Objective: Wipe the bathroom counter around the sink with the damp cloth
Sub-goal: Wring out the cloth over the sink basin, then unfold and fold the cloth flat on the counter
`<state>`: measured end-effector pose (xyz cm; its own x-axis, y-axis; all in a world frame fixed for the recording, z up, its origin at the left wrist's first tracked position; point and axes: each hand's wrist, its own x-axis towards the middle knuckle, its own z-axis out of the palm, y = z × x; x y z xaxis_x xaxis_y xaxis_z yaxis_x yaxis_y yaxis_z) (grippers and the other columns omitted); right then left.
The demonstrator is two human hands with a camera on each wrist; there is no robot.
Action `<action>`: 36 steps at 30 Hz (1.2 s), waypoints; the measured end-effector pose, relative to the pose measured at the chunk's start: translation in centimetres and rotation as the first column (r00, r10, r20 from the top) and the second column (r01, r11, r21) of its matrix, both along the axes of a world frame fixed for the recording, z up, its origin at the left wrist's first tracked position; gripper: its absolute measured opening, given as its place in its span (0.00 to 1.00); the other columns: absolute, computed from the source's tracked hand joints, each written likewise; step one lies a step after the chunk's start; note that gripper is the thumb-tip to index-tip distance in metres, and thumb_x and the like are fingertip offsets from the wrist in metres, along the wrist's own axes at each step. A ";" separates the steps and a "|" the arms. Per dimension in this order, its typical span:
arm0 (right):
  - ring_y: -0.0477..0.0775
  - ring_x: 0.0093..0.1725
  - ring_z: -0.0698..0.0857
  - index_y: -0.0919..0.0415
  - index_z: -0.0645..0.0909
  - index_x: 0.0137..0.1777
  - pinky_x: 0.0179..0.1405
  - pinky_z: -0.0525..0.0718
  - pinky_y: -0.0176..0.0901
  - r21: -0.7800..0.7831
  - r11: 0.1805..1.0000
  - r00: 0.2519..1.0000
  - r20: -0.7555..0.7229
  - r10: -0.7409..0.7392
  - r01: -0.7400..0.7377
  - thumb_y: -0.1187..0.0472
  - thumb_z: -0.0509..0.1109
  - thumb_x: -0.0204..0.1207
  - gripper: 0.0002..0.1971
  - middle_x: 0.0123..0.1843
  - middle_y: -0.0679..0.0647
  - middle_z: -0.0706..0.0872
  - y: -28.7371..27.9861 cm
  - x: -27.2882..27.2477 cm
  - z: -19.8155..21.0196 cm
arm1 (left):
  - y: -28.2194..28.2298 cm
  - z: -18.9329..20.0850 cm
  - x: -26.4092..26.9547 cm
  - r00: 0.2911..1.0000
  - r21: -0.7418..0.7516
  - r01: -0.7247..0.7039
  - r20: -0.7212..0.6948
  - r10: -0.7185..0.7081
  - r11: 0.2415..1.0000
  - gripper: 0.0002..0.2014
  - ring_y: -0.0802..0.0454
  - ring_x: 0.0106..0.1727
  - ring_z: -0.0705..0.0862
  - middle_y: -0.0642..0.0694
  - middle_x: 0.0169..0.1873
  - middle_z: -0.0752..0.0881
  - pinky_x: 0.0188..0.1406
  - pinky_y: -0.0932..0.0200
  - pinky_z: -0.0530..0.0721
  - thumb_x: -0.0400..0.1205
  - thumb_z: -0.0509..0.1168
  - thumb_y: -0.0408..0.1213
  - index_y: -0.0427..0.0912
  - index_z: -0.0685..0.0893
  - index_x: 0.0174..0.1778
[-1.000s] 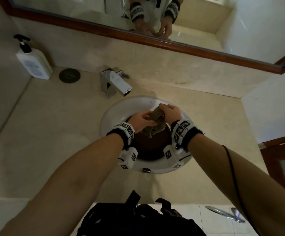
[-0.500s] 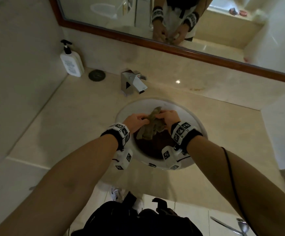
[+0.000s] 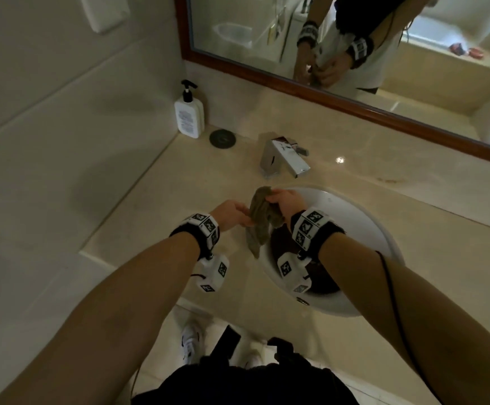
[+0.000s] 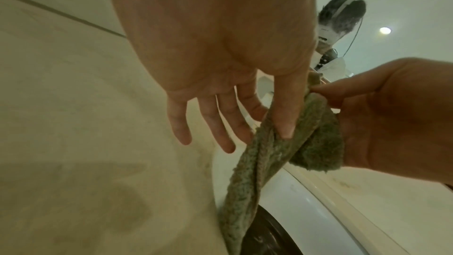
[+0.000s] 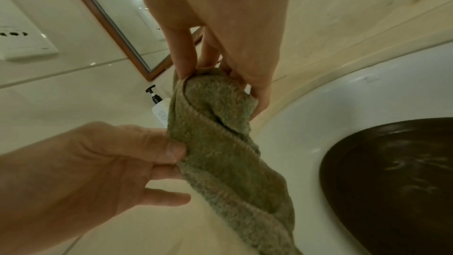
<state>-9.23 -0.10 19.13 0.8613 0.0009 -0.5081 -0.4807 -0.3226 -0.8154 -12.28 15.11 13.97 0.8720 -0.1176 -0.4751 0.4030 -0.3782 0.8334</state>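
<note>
A twisted olive-green damp cloth [image 3: 260,219] hangs over the left rim of the white sink [image 3: 379,229], above the beige counter [image 3: 176,200]. My right hand [image 3: 270,198] pinches the cloth's top end, fingers pointing down onto the cloth [image 5: 215,123]. My left hand [image 3: 245,219] pinches the middle of the cloth [image 4: 267,154] between thumb and forefinger, with its other fingers [image 4: 215,123] held out straight. The cloth's lower end dangles free at the sink edge. In the right wrist view my left hand [image 5: 179,154] holds the cloth's left side.
A dark brown basin [image 5: 392,181] with water sits inside the sink. A chrome faucet [image 3: 284,157] stands behind it. A white pump bottle [image 3: 189,115] and a dark round disc [image 3: 222,138] sit at the back left corner. A wood-framed mirror [image 3: 325,92] runs above.
Both hands have moved with the cloth from over the middle of the sink to its left rim. The cloth now hangs longer and looser below the hands.
</note>
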 end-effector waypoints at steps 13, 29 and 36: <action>0.64 0.55 0.85 0.60 0.84 0.44 0.63 0.83 0.60 0.150 0.977 0.986 0.049 -0.160 0.151 0.71 0.69 0.76 0.06 0.41 0.56 0.85 7.5 4.3 2.1 | 6.3 0.5 2.1 1.000 -0.131 -0.011 0.016 0.013 0.991 0.11 0.56 0.38 0.81 0.48 0.39 0.85 0.30 0.70 0.76 0.76 0.73 0.33 0.43 0.80 0.52; 0.61 0.63 0.80 0.52 0.80 0.46 0.68 0.78 0.62 0.078 0.971 0.974 -0.025 -0.227 0.228 0.67 0.64 0.79 0.08 0.54 0.56 0.81 6.6 6.2 -0.4 | 10.5 -1.5 5.6 0.990 0.177 -0.124 0.087 0.110 0.976 0.05 0.43 0.50 0.83 0.39 0.46 0.87 0.54 0.56 0.79 0.79 0.67 0.32 0.42 0.87 0.47; 0.63 0.59 0.82 0.58 0.84 0.56 0.63 0.81 0.54 -0.150 0.985 0.996 -0.033 -0.086 0.080 0.63 0.61 0.80 0.11 0.54 0.58 0.84 6.6 7.3 -3.7 | 13.0 -1.3 8.9 0.986 0.327 -0.164 0.053 0.155 0.931 0.06 0.41 0.56 0.84 0.40 0.53 0.88 0.58 0.54 0.79 0.80 0.65 0.38 0.45 0.87 0.47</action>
<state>-1.91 6.48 15.41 0.8346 -0.1475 -0.5308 -0.5416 -0.3961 -0.7415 -3.41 28.12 12.70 0.8791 0.1828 -0.4402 0.4603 -0.5653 0.6845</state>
